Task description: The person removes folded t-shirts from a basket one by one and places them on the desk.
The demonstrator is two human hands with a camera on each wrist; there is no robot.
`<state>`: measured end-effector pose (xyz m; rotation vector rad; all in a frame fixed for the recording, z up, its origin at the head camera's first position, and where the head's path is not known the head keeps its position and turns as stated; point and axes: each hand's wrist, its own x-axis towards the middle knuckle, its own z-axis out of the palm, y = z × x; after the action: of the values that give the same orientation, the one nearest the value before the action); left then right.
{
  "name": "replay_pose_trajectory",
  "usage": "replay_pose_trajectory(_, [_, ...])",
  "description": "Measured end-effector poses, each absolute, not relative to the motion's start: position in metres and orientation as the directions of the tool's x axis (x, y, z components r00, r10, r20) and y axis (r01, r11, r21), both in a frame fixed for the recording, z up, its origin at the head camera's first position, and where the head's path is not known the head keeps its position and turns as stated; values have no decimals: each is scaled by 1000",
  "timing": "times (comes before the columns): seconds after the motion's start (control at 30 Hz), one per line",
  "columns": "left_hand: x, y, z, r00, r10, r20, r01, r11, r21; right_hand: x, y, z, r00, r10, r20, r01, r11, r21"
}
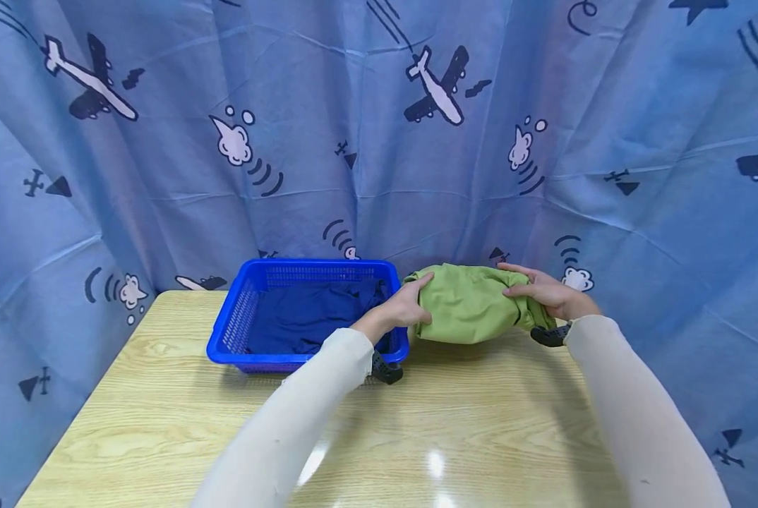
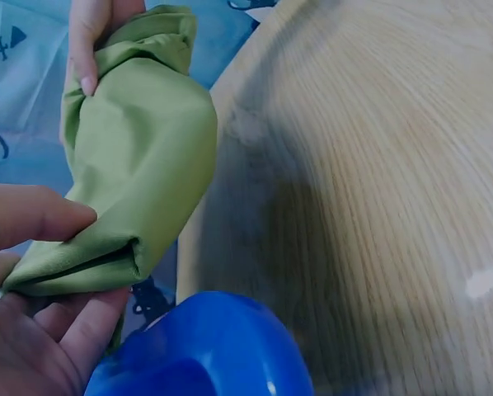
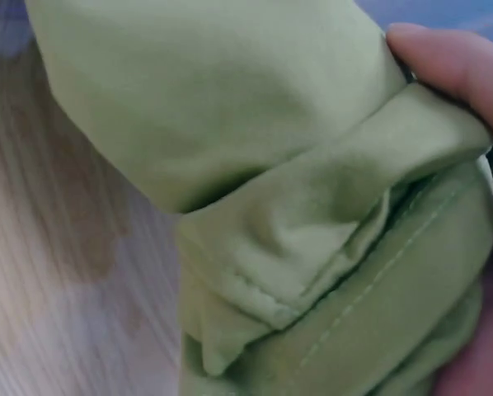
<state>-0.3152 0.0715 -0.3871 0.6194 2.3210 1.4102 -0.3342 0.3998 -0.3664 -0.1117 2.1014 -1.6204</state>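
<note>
A folded green garment [image 1: 471, 300] with stitched seams hangs between both hands, held up over the back right of the table. My left hand [image 1: 407, 305] grips its left end, thumb on top and fingers beneath, as the left wrist view [image 2: 40, 305] shows. At the other end my right hand [image 1: 547, 293] grips the cloth, its thumb pressed on the near face. In the right wrist view, folded layers of the garment [image 3: 312, 223] lie against the right fingers. Just left of the left hand stands a blue plastic basket [image 1: 214, 346] holding dark blue cloth [image 1: 309, 314].
The basket's rim [image 2: 222, 330] is close beneath the left hand. A wooden table [image 1: 480, 423] reaches to a blue patterned curtain [image 1: 353, 141] behind it. Black wrist straps [image 1: 387, 368] show on both wrists.
</note>
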Motion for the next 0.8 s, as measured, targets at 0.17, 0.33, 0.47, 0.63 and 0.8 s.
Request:
replay_pose_trajectory(0.17, [-319, 74, -390, -848, 523, -88, 203, 475, 856, -338, 399, -383, -887, -330, -323, 215, 324, -921])
replay_pose_trajectory(0.33, [-323, 78, -390, -853, 522, -15, 349, 591, 727, -340, 396, -395, -903, -303, -304, 177, 383, -907])
replay_pose_trajectory(0.47, [-324, 84, -392, -864, 503, 12, 403, 678, 615, -341, 395, -399, -923, -267, -279, 139, 446, -884])
replay_pose_trajectory(0.63, [-323, 86, -395, -896, 445, -18, 387, 799, 459, -345, 395, -403, -939, -232, -253, 93, 536, -839])
replay_pose_trajectory(0.8, [-321, 86, -400, -904, 425, -34, 390, 857, 337, -346, 391, -409, -937, -221, -270, 99, 572, -814])
